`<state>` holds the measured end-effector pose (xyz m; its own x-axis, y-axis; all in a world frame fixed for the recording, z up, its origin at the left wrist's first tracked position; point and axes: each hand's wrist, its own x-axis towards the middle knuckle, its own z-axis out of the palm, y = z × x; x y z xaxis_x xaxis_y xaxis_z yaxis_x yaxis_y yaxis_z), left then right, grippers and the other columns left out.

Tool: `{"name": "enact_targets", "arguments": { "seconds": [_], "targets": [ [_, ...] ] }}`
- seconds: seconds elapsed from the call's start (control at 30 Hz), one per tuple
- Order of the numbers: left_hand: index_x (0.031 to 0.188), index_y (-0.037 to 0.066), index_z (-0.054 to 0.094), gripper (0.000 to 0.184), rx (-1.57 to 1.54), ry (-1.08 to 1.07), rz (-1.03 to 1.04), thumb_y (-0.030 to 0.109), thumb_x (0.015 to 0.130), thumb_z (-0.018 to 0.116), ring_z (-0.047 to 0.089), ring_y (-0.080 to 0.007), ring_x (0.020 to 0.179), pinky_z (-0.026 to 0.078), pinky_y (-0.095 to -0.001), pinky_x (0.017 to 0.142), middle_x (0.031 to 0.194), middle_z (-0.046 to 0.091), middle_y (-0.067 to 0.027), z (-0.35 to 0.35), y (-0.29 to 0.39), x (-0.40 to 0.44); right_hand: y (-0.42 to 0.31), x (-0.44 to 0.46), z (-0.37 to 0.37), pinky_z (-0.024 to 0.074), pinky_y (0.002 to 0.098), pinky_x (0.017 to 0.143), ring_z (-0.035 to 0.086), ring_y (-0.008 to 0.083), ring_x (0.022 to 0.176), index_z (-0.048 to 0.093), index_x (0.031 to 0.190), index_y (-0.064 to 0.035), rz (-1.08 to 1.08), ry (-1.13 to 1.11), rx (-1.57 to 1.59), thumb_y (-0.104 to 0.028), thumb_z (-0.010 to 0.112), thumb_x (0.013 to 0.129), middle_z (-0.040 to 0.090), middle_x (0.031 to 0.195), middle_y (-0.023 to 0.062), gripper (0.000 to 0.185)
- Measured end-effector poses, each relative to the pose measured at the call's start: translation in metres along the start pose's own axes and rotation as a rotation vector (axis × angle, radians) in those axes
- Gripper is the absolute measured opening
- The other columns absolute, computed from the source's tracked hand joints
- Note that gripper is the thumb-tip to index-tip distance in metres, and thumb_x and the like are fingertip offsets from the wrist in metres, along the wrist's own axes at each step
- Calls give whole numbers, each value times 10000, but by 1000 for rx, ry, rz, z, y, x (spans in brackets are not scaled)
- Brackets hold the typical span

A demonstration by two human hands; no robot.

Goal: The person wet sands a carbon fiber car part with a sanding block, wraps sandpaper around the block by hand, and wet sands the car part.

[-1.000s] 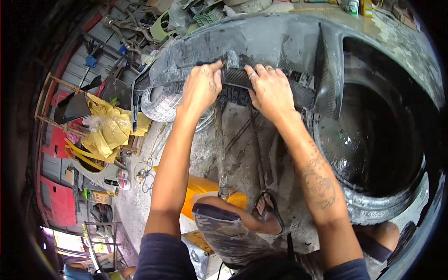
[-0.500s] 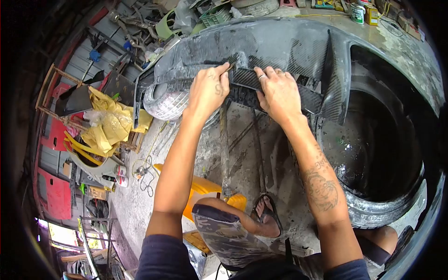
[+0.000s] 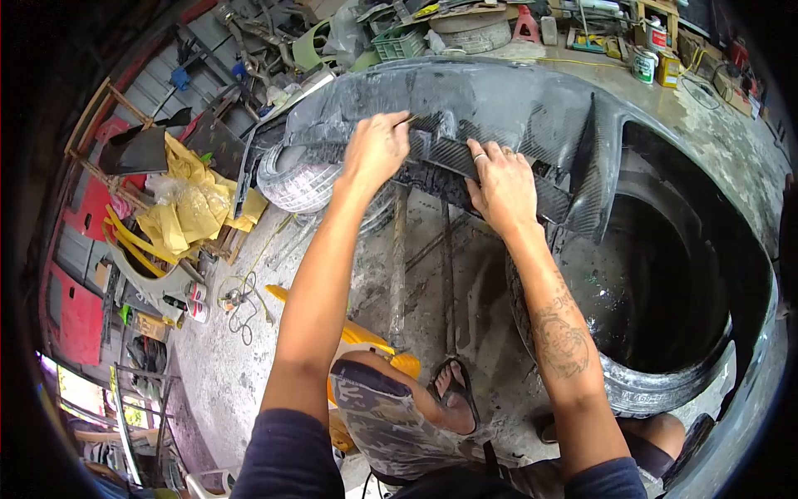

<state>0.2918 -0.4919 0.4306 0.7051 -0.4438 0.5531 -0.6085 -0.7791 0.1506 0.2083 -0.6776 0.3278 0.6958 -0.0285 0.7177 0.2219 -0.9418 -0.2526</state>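
Note:
A grey car bumper (image 3: 490, 87) with bare carbon-fibre weave along its lower part lies across the upper middle of the head view. At its edge, my left hand (image 3: 378, 148) is closed, thumb and forefinger pinching something small and thin that I cannot make out, close against the surface. To the right, my right hand (image 3: 504, 181) grips the carbon-fibre strip (image 3: 451, 156) of the bumper, fingers laid over the top and the thumb lower down at its edge. A ring is on one finger. The palm sides of both hands are hidden.
Tyres lie under the bumper, one pale tyre (image 3: 299, 185) at left and a large tyre (image 3: 665, 387) at right. Metal stand legs (image 3: 399, 266) rise from the concrete floor. Crumpled yellow paper (image 3: 195, 204) and a tangled cable (image 3: 241, 308) lie leftward. Cans (image 3: 644, 66) stand behind.
The view has tilted and shifted slightly, so the bumper sits lower in it. My right hand appears a little lower and farther from the left hand. Both hands stay at the bumper.

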Motion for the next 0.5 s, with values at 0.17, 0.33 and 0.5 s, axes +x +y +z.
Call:
{"name": "enact_targets", "arguments": {
  "seconds": [0.17,0.33,0.5],
  "targets": [
    [1150,3,736,305,7,9,59,155,943,571,700,-442,928,556,-443,870,984,711,-280,7,-3,-4,0,-2,3,488,399,923,630,273,1046,611,1333,-41,6,-4,-6,-188,750,798,636,1073,98,571],
    [1157,21,743,295,79,-46,35,152,935,599,703,-426,905,563,-469,834,961,713,-272,17,22,-17,0,-2,0,491,397,927,637,266,1064,612,1336,-42,19,-49,-1,-186,754,795,642,1103,102,578],
    [1191,28,731,309,35,-102,6,136,928,607,700,-445,914,563,-458,846,983,709,-280,18,1,-6,-1,-4,2,490,395,913,642,269,1049,624,1321,-27,25,-41,25,-160,734,808,649,1092,109,541]
  ]
}}
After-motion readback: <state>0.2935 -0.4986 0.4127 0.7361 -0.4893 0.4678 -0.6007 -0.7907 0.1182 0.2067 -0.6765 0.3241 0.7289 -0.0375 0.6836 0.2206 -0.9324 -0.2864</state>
